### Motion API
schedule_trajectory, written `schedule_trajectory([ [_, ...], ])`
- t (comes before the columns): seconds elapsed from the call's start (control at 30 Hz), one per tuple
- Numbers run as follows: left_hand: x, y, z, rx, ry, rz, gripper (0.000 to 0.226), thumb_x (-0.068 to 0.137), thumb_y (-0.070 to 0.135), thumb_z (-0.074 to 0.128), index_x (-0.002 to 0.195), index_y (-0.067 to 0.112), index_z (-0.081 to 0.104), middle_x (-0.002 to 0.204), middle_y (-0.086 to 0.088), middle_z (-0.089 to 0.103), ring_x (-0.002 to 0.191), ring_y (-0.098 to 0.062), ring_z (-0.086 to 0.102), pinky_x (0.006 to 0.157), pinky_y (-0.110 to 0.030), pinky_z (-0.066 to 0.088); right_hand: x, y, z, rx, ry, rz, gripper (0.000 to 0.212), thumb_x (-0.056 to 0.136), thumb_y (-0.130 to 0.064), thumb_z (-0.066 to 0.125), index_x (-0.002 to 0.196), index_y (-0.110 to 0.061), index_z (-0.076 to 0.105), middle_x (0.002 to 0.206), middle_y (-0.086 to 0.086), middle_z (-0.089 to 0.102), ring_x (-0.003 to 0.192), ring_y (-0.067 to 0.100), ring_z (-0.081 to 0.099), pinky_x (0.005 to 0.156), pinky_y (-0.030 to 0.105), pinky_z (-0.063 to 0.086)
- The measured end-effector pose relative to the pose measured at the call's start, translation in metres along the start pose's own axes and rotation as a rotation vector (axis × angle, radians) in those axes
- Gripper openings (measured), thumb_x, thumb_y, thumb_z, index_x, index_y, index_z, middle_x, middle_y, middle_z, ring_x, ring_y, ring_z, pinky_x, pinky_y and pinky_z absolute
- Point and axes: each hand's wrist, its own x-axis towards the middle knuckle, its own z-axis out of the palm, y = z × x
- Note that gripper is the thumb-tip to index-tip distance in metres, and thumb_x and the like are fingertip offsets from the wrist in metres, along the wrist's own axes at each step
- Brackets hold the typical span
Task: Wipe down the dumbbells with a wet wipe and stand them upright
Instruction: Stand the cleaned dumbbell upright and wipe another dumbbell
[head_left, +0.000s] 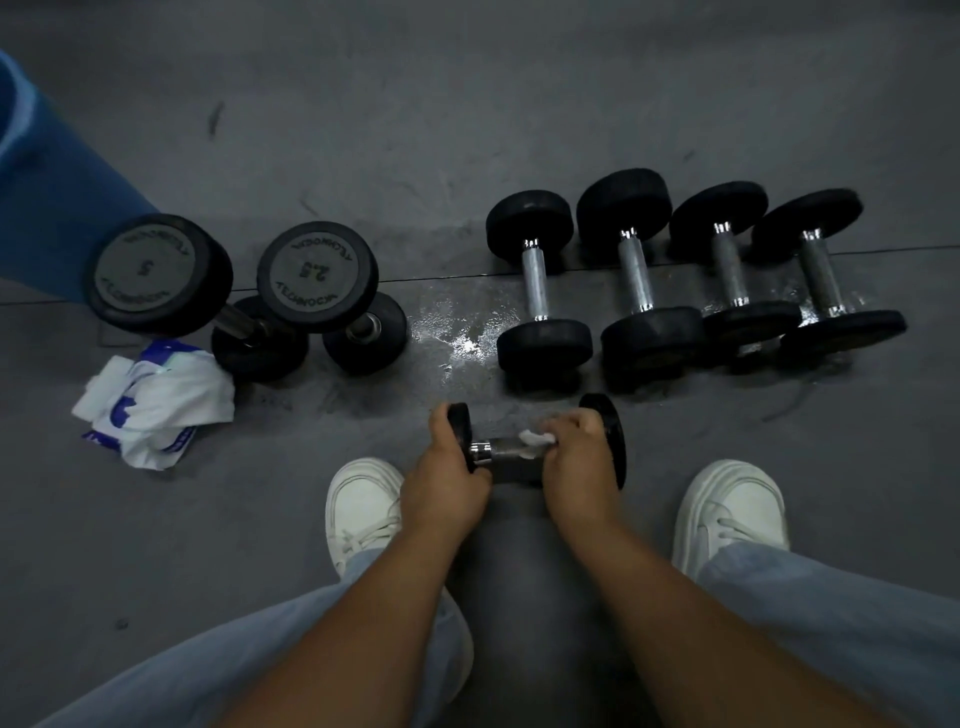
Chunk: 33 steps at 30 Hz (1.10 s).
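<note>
The left hand is closed round the left end of a small dumbbell, its fingers curled over the black head. The right hand is closed on a white wet wipe, which is pressed against the metal handle just beside the right head. The dumbbell is held level between the two hands, handle running left to right, in front of the person and between two white shoes. Whether it rests on the grey floor or is lifted clear of it cannot be told.

Beyond the hands, to the right, four dumbbells are laid on their sides in a row, handles pointing away from the person: the first dumbbell, the second dumbbell, the third dumbbell and the fourth dumbbell. They lie close together, the heads of neighbours nearly touching. A wet patch is seen shining on the floor just left of this row.

Further left, two dumbbells are stood upright on end, side by side: one marked 2.5 and one marked 5. A crumpled white and blue wipe packet lies just in front of the one marked 5. Behind that, a blue shape is cut by the left edge.
</note>
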Motion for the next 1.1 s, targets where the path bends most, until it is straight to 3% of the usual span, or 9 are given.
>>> schedule_trajectory([
  [0.2, 0.004, -0.001, 0.001, 0.002, -0.005, 0.011, 0.079, 0.085, 0.029, 0.062, 0.147, 0.031, 0.013, 0.112, -0.016, 0.067, 0.097, -0.038, 0.065, 0.079, -0.040, 0.052, -0.017, -0.015, 0.030, -0.168, -0.249, -0.271, 0.029, 0.086, -0.008, 0.048, 0.111, -0.009, 0.064, 0.116, 0.012, 0.062, 0.104, 0.030, 0.056, 0.088, 0.036, 0.048],
  [0.3, 0.005, -0.003, -0.001, 0.022, -0.016, 0.024, 0.080, 0.085, 0.025, 0.064, 0.148, 0.031, 0.014, 0.116, -0.014, 0.066, 0.100, -0.038, 0.064, 0.080, -0.038, 0.051, -0.003, -0.002, 0.017, -0.111, -0.049, -0.090, 0.029, 0.092, -0.019, 0.044, 0.104, -0.013, 0.069, 0.105, 0.007, 0.067, 0.097, 0.025, 0.063, 0.087, 0.036, 0.051],
  [0.43, 0.019, 0.007, -0.013, 0.001, -0.079, -0.048, 0.057, 0.082, 0.035, 0.067, 0.129, 0.024, 0.036, 0.113, -0.011, 0.065, 0.101, -0.035, 0.062, 0.084, -0.038, 0.051, -0.015, -0.022, 0.019, -0.076, -0.273, -0.191, 0.045, 0.086, -0.028, 0.030, 0.107, -0.014, 0.067, 0.108, 0.007, 0.066, 0.098, 0.027, 0.062, 0.087, 0.039, 0.050],
  [0.53, 0.023, 0.010, -0.020, -0.029, -0.135, -0.123, 0.054, 0.078, 0.046, 0.070, 0.116, 0.018, 0.046, 0.116, -0.010, 0.063, 0.106, -0.033, 0.060, 0.087, -0.038, 0.050, -0.004, -0.023, 0.000, -0.056, -0.167, -0.084, 0.027, 0.090, -0.016, 0.045, 0.113, -0.017, 0.060, 0.101, 0.011, 0.066, 0.092, 0.032, 0.063, 0.076, 0.037, 0.050],
  [0.63, 0.006, 0.012, -0.007, -0.016, -0.019, -0.153, 0.068, 0.086, 0.042, 0.064, 0.142, 0.021, 0.032, 0.123, -0.012, 0.063, 0.111, -0.034, 0.060, 0.086, -0.037, 0.047, 0.005, -0.018, -0.013, -0.095, -0.071, -0.089, 0.015, 0.087, -0.020, 0.041, 0.093, -0.015, 0.054, 0.087, 0.007, 0.060, 0.082, 0.030, 0.058, 0.067, 0.035, 0.042],
  [0.73, -0.010, 0.014, 0.006, -0.052, 0.036, -0.125, 0.089, 0.086, 0.028, 0.066, 0.154, 0.022, 0.010, 0.125, -0.014, 0.063, 0.112, -0.035, 0.061, 0.081, -0.034, 0.045, 0.007, -0.012, -0.005, -0.112, 0.045, -0.132, 0.032, 0.080, -0.010, 0.040, 0.100, -0.010, 0.064, 0.106, 0.010, 0.061, 0.097, 0.029, 0.056, 0.085, 0.035, 0.046],
  [0.87, -0.002, 0.008, 0.005, -0.072, -0.026, -0.093, 0.091, 0.086, 0.023, 0.066, 0.155, 0.020, 0.008, 0.121, -0.019, 0.065, 0.109, -0.037, 0.062, 0.084, -0.036, 0.047, -0.006, -0.021, 0.017, -0.278, -0.297, -0.422, 0.035, 0.075, -0.017, 0.036, 0.089, -0.009, 0.067, 0.093, 0.010, 0.067, 0.091, 0.031, 0.060, 0.081, 0.041, 0.049],
  [1.0, 0.005, 0.008, -0.001, -0.091, -0.059, -0.087, 0.093, 0.083, 0.021, 0.069, 0.154, 0.020, 0.009, 0.124, -0.016, 0.063, 0.112, -0.035, 0.061, 0.088, -0.035, 0.048, 0.010, -0.010, 0.004, -0.228, -0.132, -0.197, 0.033, 0.072, -0.009, 0.040, 0.096, -0.009, 0.064, 0.104, 0.011, 0.066, 0.092, 0.032, 0.061, 0.077, 0.042, 0.052],
  [1.1, 0.006, 0.009, -0.001, -0.090, -0.049, -0.095, 0.091, 0.085, 0.025, 0.068, 0.155, 0.019, 0.009, 0.122, -0.017, 0.064, 0.111, -0.035, 0.062, 0.086, -0.035, 0.047, -0.004, -0.013, 0.007, -0.355, -0.288, -0.466, 0.037, 0.068, -0.005, 0.052, 0.103, -0.014, 0.063, 0.114, 0.007, 0.063, 0.104, 0.029, 0.060, 0.087, 0.038, 0.048],
])
